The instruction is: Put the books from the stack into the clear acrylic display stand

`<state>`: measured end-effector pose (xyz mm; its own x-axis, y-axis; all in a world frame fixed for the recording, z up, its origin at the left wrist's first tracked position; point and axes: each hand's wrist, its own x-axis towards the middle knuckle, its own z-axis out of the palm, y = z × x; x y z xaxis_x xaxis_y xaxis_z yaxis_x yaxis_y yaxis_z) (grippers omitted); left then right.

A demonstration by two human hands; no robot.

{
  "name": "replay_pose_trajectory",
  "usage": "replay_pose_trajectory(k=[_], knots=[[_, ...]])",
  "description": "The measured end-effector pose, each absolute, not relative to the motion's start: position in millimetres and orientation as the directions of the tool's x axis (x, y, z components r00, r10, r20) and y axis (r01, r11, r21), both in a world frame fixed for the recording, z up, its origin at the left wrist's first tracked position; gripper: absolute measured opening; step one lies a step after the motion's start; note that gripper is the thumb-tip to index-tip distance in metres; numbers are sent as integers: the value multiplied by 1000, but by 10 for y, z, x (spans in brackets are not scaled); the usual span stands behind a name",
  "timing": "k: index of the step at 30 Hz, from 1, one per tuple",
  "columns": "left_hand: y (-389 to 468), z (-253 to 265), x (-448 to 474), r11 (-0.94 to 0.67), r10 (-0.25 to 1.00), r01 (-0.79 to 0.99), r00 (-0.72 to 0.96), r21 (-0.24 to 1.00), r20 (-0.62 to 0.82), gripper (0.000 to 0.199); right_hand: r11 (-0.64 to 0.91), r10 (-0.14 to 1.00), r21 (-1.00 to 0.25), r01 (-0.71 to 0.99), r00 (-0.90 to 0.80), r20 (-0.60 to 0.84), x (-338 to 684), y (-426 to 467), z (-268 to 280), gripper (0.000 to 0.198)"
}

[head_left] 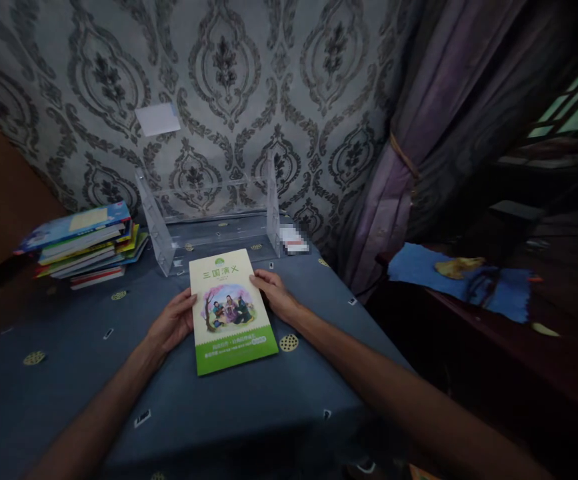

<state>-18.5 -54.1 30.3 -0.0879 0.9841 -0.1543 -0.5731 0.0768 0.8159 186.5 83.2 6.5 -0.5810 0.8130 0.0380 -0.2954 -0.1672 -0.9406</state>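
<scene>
A cream and green book (229, 310), with a picture of several figures under a tree on its cover, is held up between both hands above the table. My left hand (173, 322) grips its left edge, the thumb on the cover and the other fingers behind. At the upper right edge, my right hand (275, 293) pinches the book the same way. Just beyond it stands a clear acrylic rack (156, 220) with two upright side panels and nothing in it.
A stack of books (89, 243) lies on the blue tablecloth (93, 347) at the left. Near the rack's right side is a small blurred white item (293, 239). Patterned wall and a tied purple curtain (393, 160) stand behind. A blue cloth (419, 270) lies at right.
</scene>
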Motion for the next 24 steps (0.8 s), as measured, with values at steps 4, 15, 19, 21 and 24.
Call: replay_pose_trajectory(k=[4,15,19,21,24], knots=[[-523,289,-184,88,980,-568,-99,819,-174,64,-178,819,-932,-315,-573,37,1862,864,41,36],[-486,250,-156,91,974,-558,-122,825,-190,56,-249,809,-918,-307,-588,-23,1681,1333,82,42],[-418,215,-138,93,953,-568,-186,818,-238,46,-272,810,-914,-299,-584,-50,1612,1406,60,43],[-340,182,-121,109,930,-582,-227,806,-290,41,-285,810,-914,-290,-583,-67,1599,1423,42,44],[-186,153,-58,133,879,-609,-291,782,-377,42,-286,814,-917,-279,-575,-79,1611,1434,41,48]])
